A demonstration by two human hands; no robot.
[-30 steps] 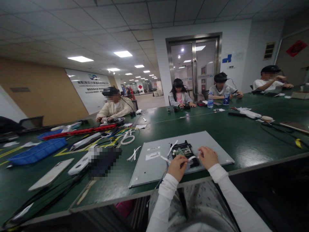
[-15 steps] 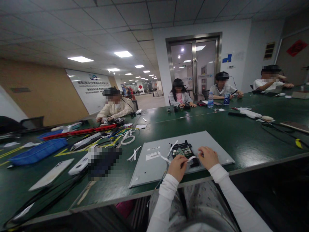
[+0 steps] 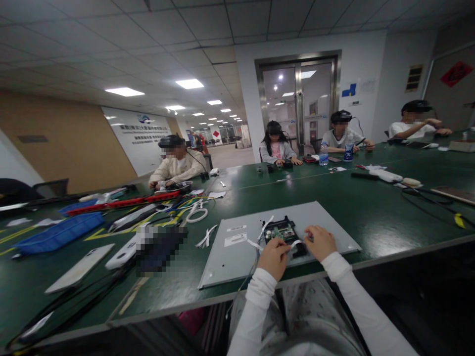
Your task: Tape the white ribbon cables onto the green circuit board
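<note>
A grey metal panel (image 3: 237, 252) lies flat on the green table (image 3: 371, 217) in front of me. A small green circuit board (image 3: 280, 231) in a black frame sits near the panel's middle, with white ribbon cables (image 3: 265, 225) running from it. My left hand (image 3: 275, 257) is closed in a pinch on a white ribbon cable (image 3: 294, 243) just below the board. My right hand (image 3: 319, 241) rests curled at the board's right side, fingers closed on the same cable's other end.
A blue tray (image 3: 55, 233), white flat devices (image 3: 79, 267), a red strip (image 3: 122, 201), and loose white cables (image 3: 196, 213) lie on the left. Four other people sit along the far side of the table with water bottles (image 3: 323, 153) and small parts.
Both hands have shifted only slightly around the cable at the board. Nothing else has moved.
</note>
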